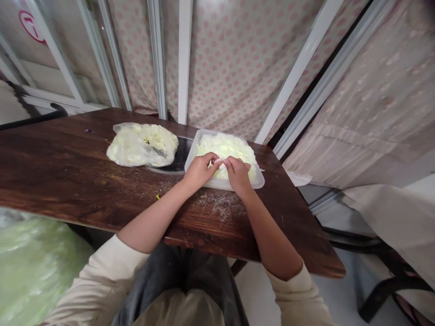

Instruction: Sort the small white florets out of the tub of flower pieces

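A white plastic tray [258, 179] on the table holds a heap of pale yellow-green and white pieces [222, 144]. Over the front part of the heap, my left hand [203, 168] and my right hand [238, 172] meet with thumbs and forefingers pinched close together. Something small and white shows between the fingertips, too small to name. Left of the tray, a clear plastic bag [131, 144] with similar pale pieces lies partly on a dark round plate [181, 156].
The dark wooden table [68, 167] has pale crumbs scattered near its front edge. A large bag of light green material [37, 267] stands at the lower left. Behind the table hang dotted curtains [231, 68] and white frames. A black metal frame [380, 290] is at the lower right.
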`<action>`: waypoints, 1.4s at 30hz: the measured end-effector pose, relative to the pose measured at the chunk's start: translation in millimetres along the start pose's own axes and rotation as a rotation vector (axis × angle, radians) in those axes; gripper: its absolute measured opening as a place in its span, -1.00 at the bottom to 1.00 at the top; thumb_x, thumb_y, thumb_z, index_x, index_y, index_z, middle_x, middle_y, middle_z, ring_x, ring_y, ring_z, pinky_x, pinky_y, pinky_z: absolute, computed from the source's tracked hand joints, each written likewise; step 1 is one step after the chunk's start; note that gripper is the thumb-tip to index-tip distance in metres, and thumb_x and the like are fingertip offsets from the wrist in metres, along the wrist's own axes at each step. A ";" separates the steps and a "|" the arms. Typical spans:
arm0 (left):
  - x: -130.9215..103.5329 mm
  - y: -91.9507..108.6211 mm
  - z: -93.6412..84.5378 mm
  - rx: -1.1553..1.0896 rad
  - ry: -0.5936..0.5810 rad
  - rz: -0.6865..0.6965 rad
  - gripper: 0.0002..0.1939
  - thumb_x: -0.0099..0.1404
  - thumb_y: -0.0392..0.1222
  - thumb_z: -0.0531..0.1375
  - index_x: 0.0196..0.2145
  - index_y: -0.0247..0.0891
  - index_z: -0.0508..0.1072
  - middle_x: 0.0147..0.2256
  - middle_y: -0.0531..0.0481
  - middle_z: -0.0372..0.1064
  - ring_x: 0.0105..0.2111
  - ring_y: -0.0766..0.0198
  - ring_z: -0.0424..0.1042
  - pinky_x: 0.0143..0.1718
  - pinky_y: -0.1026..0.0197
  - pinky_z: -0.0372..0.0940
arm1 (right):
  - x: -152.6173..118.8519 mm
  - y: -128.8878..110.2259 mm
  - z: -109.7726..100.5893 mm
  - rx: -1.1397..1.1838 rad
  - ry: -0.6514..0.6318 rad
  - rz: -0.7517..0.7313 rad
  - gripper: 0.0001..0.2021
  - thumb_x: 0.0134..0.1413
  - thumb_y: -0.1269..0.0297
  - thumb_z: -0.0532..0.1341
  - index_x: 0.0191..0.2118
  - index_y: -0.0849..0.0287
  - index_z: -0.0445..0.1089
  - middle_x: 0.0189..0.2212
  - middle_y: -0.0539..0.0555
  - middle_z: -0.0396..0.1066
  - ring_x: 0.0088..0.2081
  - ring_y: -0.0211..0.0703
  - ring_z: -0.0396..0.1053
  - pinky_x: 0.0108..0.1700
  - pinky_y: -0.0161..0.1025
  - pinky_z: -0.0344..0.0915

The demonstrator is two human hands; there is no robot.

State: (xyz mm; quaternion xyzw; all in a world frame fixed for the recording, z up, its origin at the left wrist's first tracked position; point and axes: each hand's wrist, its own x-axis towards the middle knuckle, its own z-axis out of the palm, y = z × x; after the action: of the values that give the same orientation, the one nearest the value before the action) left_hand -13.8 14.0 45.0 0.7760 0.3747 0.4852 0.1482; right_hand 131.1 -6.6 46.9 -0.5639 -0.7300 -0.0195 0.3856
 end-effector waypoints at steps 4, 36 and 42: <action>0.1 -0.5 0.0 0.009 0.008 -0.020 -0.83 0.21 -0.14 0.09 -0.34 -0.27 0.41 -0.46 0.02 0.40 -0.47 0.33 0.33 -0.39 0.29 0.17 | 0.1 -1.1 -0.4 0.070 0.021 0.038 -0.62 0.17 0.11 -0.02 -0.62 0.15 0.12 -0.66 -0.06 0.15 -0.47 -0.22 0.16 -0.28 -0.23 -0.01; 1.3 3.6 -5.5 -0.004 0.080 -0.006 -0.89 0.16 -0.20 0.15 -0.37 -0.30 0.39 -0.38 0.02 0.40 -0.46 0.38 0.27 -0.38 0.30 0.18 | -2.5 -1.5 1.0 0.276 0.336 0.267 -0.76 0.10 0.09 0.06 -0.46 0.11 0.11 -0.70 -0.16 0.03 -0.65 -0.35 -0.01 -0.53 -0.32 -0.08; -3.9 13.2 -12.2 -0.172 -0.283 0.104 -0.74 0.22 -0.06 0.09 -0.43 -0.30 0.43 -0.50 0.07 0.37 -0.51 0.41 0.25 -0.46 0.33 0.13 | -2.7 1.4 3.0 0.297 0.418 0.225 -0.77 0.10 0.10 0.06 -0.46 0.12 0.11 -0.67 -0.15 0.04 -0.62 -0.35 0.02 -0.52 -0.33 -0.05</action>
State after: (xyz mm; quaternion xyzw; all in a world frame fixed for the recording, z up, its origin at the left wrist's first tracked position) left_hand -19.4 0.7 56.3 0.8394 0.2665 0.4084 0.2399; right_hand 130.8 -6.9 42.7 -0.5626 -0.5623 0.0146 0.6058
